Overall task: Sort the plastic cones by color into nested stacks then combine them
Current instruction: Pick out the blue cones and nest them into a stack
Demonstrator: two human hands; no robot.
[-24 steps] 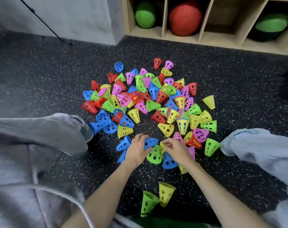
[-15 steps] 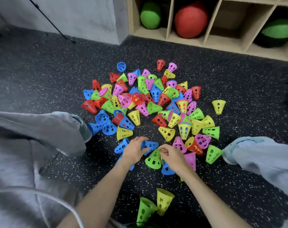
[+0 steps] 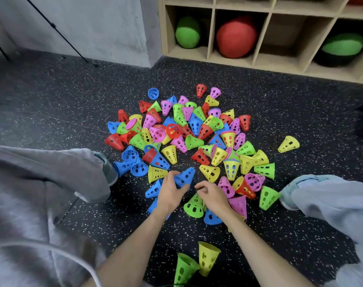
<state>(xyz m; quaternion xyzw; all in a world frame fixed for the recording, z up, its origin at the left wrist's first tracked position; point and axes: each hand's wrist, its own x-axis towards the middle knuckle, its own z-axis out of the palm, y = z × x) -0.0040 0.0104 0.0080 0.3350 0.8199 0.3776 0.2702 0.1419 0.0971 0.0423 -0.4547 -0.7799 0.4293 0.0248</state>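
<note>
Nearest the person, a green stack (image 3: pixel 184 268) and a yellow stack (image 3: pixel 207 257) stand on the floor. Past them, the left hand (image 3: pixel 170 193) grips a blue cone (image 3: pixel 184 177), its thin end pointing away and to the right. The right hand (image 3: pixel 212 196) is just beside it, fingers loosely curled, holding nothing. More blue cones (image 3: pixel 153 188) lie nearest the left hand. The big pile (image 3: pixel 188 131) lies beyond.
</note>
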